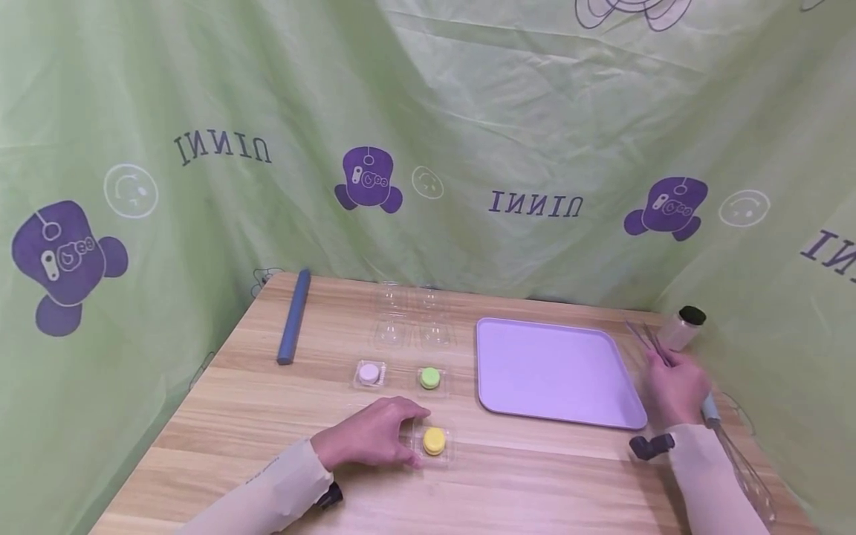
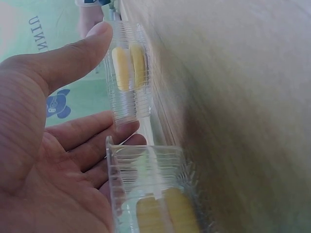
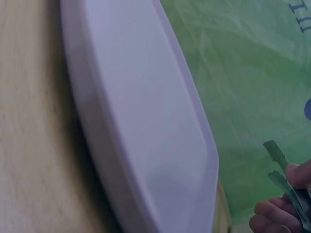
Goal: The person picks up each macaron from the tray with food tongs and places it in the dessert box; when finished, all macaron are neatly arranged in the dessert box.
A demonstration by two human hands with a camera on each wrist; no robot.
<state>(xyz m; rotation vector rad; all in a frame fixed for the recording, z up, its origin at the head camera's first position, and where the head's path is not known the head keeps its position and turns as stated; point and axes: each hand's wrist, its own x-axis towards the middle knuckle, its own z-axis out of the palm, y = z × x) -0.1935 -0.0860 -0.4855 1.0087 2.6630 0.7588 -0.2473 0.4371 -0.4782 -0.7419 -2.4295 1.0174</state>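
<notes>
My left hand [image 1: 374, 435] spans a small clear plastic box [image 2: 131, 104] from its left side, thumb at one edge and fingers at the opposite one. A yellow macaron [image 1: 434, 441] lies in that box, low over the tabletop. In the left wrist view another clear ridged box [image 2: 146, 155] with a yellowish piece fills the foreground. Beyond the hand lie a green macaron [image 1: 430, 377] and a pale pink macaron [image 1: 368, 373] in clear boxes. On the right, my right hand [image 1: 677, 386] grips metal tongs [image 3: 279, 162], their serrated tips apart.
A lilac tray [image 1: 558, 409] lies between the hands. Several clear plastic containers [image 1: 391, 332] stand at the back, with a blue rod [image 1: 294, 316] to their left. A dark-lidded jar [image 1: 680, 329] stands behind my right hand; a whisk [image 1: 742, 468] lies beside that forearm.
</notes>
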